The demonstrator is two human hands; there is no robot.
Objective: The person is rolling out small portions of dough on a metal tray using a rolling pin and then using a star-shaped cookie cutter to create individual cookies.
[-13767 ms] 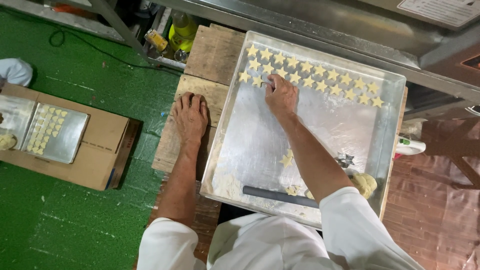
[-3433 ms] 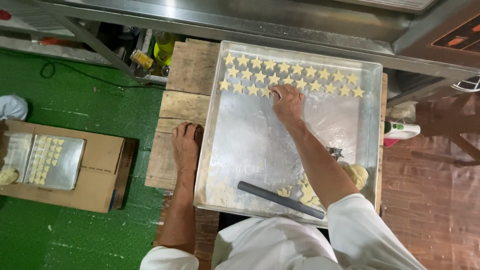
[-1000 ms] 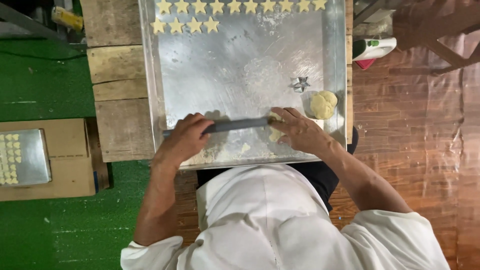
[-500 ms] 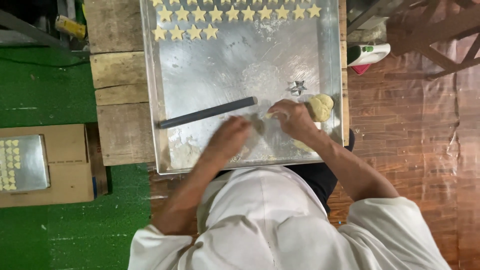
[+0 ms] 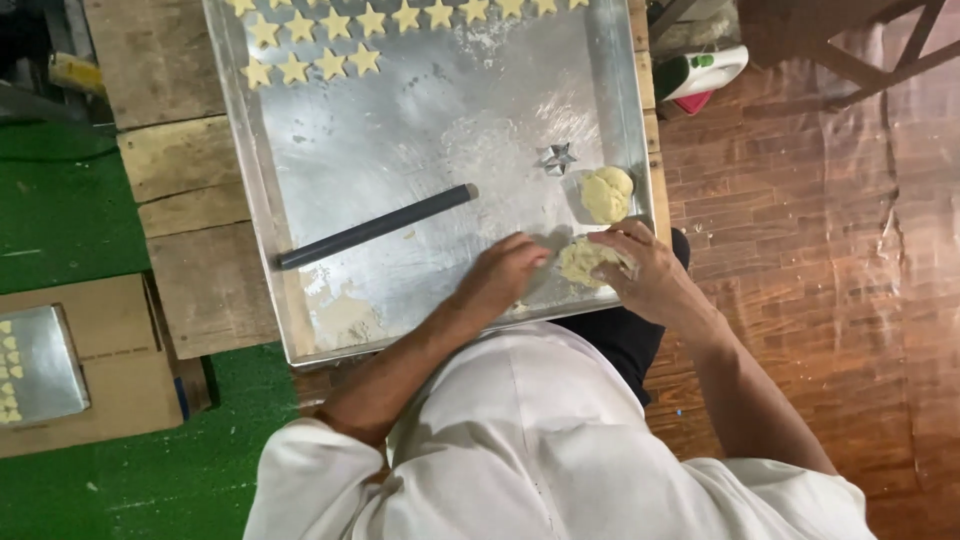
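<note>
Metal tray (image 5: 300,170) rests on wooden planks (image 5: 190,260) — green floor left, brown floor right. Right hand (image 5: 650,275) cups dough piece (image 5: 585,262) at near edge; left hand (image 5: 505,275) curled, fingertips touching it.

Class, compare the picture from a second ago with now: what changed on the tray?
Both hands let go of the rod; it lies further up the tray. The left hand and right hand now gather a dough piece. Star cutter, dough lump, star rows unchanged.
</note>
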